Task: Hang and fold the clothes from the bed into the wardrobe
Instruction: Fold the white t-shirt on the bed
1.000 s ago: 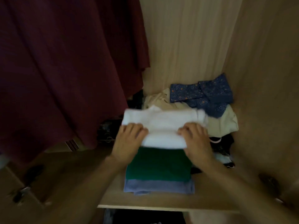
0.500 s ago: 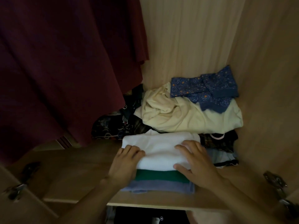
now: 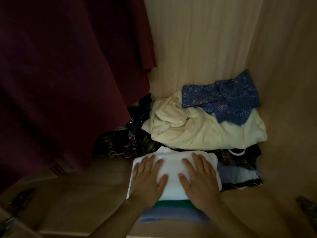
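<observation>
Both palms were down flat on the white folded garment (image 3: pixel 173 170), left hand (image 3: pixel 148 179) and right hand (image 3: pixel 199 177) with fingers straight, pressing, gripping nothing. It sat atop a green layer (image 3: pixel 171 203) and a pale blue one (image 3: pixel 173 216) on the wardrobe shelf (image 3: pixel 85 194). Soft, light cloth, likely cotton in this dim light; best lifted from underneath at both side edges so the fold held.
</observation>
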Action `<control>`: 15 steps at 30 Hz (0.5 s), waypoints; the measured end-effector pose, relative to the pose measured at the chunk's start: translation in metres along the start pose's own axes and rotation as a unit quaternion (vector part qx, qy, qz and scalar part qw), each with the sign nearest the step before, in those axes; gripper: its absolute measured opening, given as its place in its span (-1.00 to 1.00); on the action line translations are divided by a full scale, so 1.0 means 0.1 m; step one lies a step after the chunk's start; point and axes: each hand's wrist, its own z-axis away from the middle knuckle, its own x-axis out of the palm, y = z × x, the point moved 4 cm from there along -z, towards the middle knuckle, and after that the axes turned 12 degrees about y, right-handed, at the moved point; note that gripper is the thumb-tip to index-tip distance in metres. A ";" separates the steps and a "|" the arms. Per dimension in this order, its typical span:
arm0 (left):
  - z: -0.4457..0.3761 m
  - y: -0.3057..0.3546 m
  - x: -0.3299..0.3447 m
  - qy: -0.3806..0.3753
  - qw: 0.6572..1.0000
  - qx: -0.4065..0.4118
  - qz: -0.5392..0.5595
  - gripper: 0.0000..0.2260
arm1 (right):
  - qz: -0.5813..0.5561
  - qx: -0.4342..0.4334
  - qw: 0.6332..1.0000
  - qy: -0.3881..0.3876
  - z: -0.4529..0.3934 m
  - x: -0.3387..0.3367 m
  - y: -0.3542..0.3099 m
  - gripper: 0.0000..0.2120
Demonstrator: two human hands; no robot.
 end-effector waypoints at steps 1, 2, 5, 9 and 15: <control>0.02 -0.03 0.01 0.009 1.000 0.000 0.005 -0.41 | 0.000 -0.001 1.000 0.011 0.01 0.01 -0.01 -0.41; 0.01 -0.05 0.01 0.019 1.000 0.004 0.007 -0.41 | -0.005 0.001 1.000 0.018 0.00 0.02 -0.02 -0.43; -0.04 -0.04 0.09 0.001 1.000 0.011 -0.014 -0.41 | -0.015 -0.003 1.000 0.016 -0.02 0.07 0.01 -0.44; 0.01 -0.01 -0.03 -0.029 0.999 0.011 -0.023 -0.39 | 0.019 -0.011 0.999 -0.033 0.01 -0.05 -0.05 -0.40; 0.15 0.08 -0.65 0.032 0.997 0.064 0.002 -0.37 | 0.081 -0.014 0.996 -0.030 0.23 -0.63 -0.24 -0.43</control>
